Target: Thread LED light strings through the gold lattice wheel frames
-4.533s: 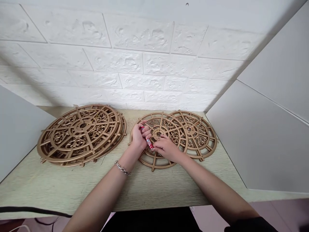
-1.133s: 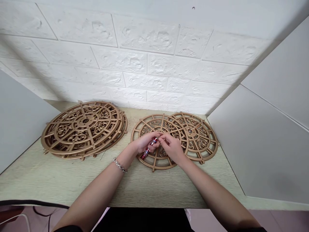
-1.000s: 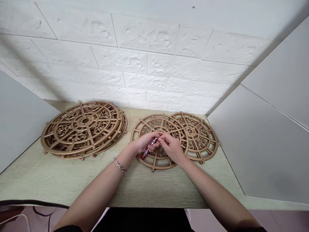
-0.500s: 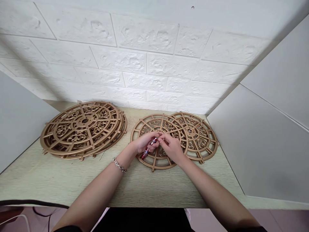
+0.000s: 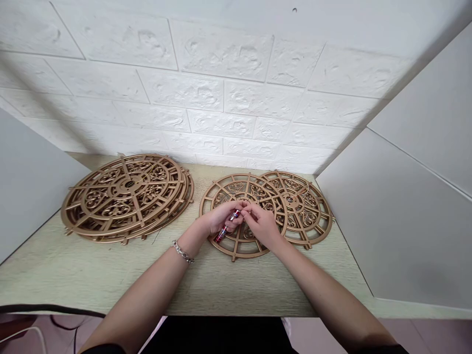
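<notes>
My left hand (image 5: 218,217) is closed around a slim red tube (image 5: 222,233) with a printed pattern, which slants down to the left out of the fingers. Right beside it, my right hand (image 5: 262,227) makes a pinch, its fingertips meeting those of the left hand; whatever lies between them is too small to make out. Both hands are over the middle of a round gold openwork disc (image 5: 250,255) with spokes and scrollwork, and they hide part of it. Its right side overlaps a second gold disc (image 5: 323,227), on which a thin wire loop (image 5: 307,186) shows.
On the left lies a stack of several similar gold discs (image 5: 110,237), with a thin wire poking out near its front. The pale wooden table (image 5: 228,295) meets a white brick-patterned wall (image 5: 206,93) behind and grey panels (image 5: 405,216) at the sides. A black cable (image 5: 51,308) runs along the front left edge.
</notes>
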Demonstrator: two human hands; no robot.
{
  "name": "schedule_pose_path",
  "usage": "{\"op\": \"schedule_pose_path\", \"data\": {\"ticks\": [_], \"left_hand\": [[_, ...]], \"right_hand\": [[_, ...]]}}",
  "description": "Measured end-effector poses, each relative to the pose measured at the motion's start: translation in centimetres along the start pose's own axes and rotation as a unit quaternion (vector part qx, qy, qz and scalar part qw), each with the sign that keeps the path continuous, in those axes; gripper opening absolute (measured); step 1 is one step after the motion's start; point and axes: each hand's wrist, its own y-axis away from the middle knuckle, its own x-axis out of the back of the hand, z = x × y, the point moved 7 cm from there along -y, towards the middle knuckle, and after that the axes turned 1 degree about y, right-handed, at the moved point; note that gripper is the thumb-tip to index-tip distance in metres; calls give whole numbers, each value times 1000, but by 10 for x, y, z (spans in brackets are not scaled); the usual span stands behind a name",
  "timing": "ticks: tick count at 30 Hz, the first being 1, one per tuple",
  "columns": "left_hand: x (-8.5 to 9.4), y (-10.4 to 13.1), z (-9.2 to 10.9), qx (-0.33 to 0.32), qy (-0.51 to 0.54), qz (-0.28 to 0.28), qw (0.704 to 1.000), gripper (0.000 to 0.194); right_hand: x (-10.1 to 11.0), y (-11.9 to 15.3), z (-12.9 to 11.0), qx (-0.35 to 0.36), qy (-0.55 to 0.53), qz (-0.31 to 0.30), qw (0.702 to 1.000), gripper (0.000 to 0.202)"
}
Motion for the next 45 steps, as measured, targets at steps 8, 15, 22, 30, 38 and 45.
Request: {"op": "schedule_pose_path", "data": {"ticks": [8,15,22,30,38,45], "left_hand": [[6,-1,0,4,42,22,999,8],[30,7,17,-60,217,122,967,15],[38,12,22,-123,432,146,882,13],[37,12,19,-156,494,169,839,12],[34,12,18,-167,509,164,829,13],[31,13,18,-175,514,165,824,14]], "right_hand": [[0,0,-3,-8,-9,-8,1000,15],[-1,3,-14,33,18,-40,999,9],[-9,7,-28,153,85,-67,982,22],[-26,16,-33,261,175,-75,946,30],[-26,18,-32,264,196,-61,942,30],[-24,17,-32,251,179,-73,949,27]]}}
